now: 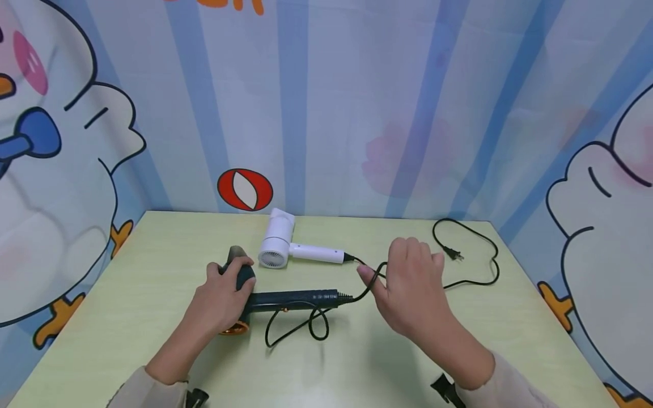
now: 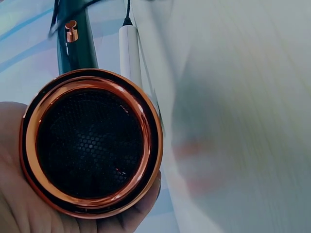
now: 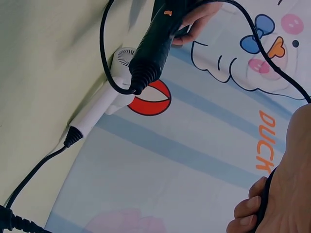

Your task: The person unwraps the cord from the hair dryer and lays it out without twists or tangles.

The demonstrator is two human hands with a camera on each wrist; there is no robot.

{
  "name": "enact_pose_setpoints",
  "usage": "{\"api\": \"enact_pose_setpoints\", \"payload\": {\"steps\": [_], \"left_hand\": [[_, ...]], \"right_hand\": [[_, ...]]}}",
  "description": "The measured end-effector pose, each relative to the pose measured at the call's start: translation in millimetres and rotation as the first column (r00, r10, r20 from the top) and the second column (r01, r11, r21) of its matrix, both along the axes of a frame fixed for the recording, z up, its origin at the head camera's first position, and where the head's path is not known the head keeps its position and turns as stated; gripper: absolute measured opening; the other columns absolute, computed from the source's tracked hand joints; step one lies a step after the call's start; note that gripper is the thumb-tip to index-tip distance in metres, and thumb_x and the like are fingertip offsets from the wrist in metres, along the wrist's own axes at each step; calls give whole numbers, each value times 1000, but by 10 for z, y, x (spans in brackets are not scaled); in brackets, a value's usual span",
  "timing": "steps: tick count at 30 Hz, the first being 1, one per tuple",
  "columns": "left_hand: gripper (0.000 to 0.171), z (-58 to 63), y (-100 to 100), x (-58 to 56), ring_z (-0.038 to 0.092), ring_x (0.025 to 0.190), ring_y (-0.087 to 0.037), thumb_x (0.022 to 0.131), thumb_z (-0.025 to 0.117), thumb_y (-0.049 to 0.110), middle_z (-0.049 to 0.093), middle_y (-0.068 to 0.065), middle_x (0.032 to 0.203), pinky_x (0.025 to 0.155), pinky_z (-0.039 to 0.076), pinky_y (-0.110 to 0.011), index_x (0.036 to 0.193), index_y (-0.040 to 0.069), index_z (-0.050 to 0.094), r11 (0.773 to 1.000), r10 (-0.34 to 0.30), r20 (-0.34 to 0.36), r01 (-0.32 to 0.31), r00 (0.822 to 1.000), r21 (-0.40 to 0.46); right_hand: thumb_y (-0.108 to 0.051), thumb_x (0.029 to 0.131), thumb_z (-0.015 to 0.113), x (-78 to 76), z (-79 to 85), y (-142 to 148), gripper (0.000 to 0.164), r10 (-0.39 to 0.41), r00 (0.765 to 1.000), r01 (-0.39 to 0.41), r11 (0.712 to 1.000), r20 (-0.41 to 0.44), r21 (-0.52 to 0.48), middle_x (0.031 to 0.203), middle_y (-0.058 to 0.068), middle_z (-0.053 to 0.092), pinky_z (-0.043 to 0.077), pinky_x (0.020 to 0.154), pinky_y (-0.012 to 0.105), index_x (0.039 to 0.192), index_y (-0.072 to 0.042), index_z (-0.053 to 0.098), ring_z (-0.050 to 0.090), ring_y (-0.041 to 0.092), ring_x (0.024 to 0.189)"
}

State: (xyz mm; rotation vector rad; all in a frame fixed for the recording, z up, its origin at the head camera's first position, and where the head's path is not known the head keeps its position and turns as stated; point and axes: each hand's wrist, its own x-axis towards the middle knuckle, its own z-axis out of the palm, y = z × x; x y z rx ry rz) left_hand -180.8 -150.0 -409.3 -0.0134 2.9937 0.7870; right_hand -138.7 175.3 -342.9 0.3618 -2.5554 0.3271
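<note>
In the head view my left hand (image 1: 221, 297) grips the head of a dark green hair dryer (image 1: 293, 300), held over the table with its handle pointing right. The left wrist view shows the dryer's copper-ringed round end (image 2: 90, 145) in the palm, fingers around its side. My right hand (image 1: 413, 289) holds the dryer's black cord (image 3: 265, 54); the right wrist view shows curled fingers (image 3: 245, 208) around it. Part of the cord hangs in loops below the handle. Behind lies a white hair dryer (image 1: 316, 253), its handle also pointing right.
A black power cord with a two-prong plug (image 1: 452, 253) curls over the table's back right corner. The pale table (image 1: 326, 374) ends at a blue striped cartoon backdrop (image 1: 336, 113). Black straps (image 1: 446, 388) show at the cuffs.
</note>
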Motion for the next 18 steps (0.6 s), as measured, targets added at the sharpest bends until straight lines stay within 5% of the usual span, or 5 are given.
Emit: {"api": "enact_pose_setpoints", "payload": {"steps": [14,18], "left_hand": [[44,16,-42,-43,59,79,-43,105,48,41,31,-33,136,61,48,-41,146,26,42,1000,17,-7,-17,1000,-9],[44,31,-63,-49,58,81,-44,105,47,41,30,-33,137,61,48,-41,147,26,41,1000,21,-1,-21,1000,-3]], "right_hand": [[-79,95,28,357,-122,49,67,62,998,-62,998,1,31,74,-1,29,18,67,38,79,-15,35,25,19,65],[-78,94,36,476,-201,69,64,85,996,-87,994,30,67,75,-4,28,19,70,37,80,-16,36,25,16,68]]}}
